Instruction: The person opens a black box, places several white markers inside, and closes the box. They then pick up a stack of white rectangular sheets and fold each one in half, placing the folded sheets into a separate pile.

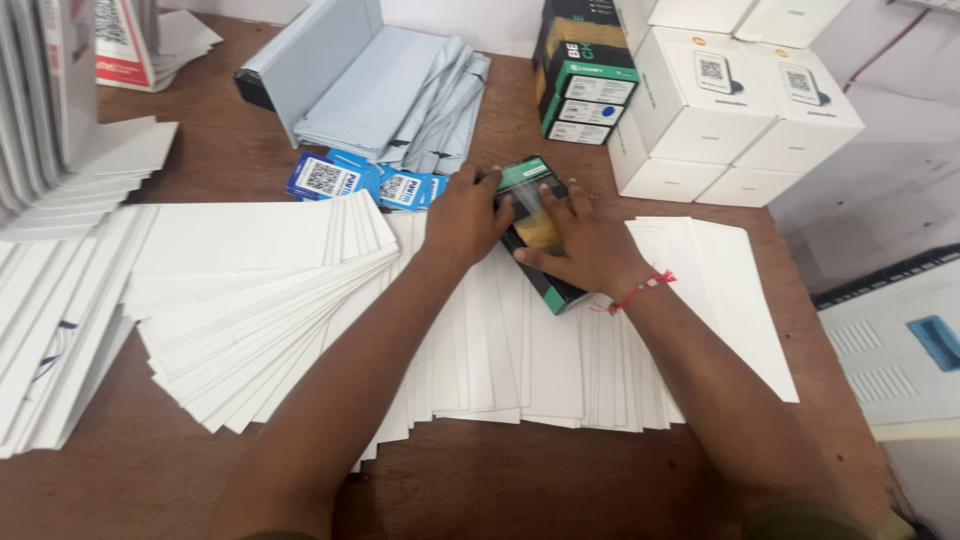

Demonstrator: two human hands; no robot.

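Head view: my left hand [465, 215] and right hand [590, 245] both close around a black-and-green cardboard box [535, 235], glossy and rectangular, resting on fanned white envelopes [300, 300] at the middle of the brown wooden table [520, 480]. Blue square cards [365, 182] lie beyond; white cartons [730, 100] stand stacked at the far right corner.

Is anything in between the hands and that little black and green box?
No. Both the left hand and the right hand already grip the black and green box, which rests on the spread white envelopes. Nothing visible separates them.
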